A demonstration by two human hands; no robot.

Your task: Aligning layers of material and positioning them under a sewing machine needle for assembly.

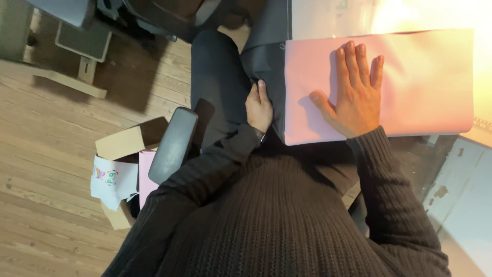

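A large pink sheet of paper [425, 82] lies flat on a dark mat [266, 41] on the table. My right hand [353, 92] rests flat on the sheet's left part, palm down, fingers spread. At the dark mat's hanging left edge, my left hand [259, 107] pinches the mat, thumb on top, just left of the pink sheet's corner. Both arms wear a dark knitted sweater.
A black chair armrest [173, 144] stands to my left. On the wooden floor sits an open cardboard box [123, 143] holding white and pink papers [114, 179]. A glass table edge [451, 169] runs at the right. Furniture legs are at the top left.
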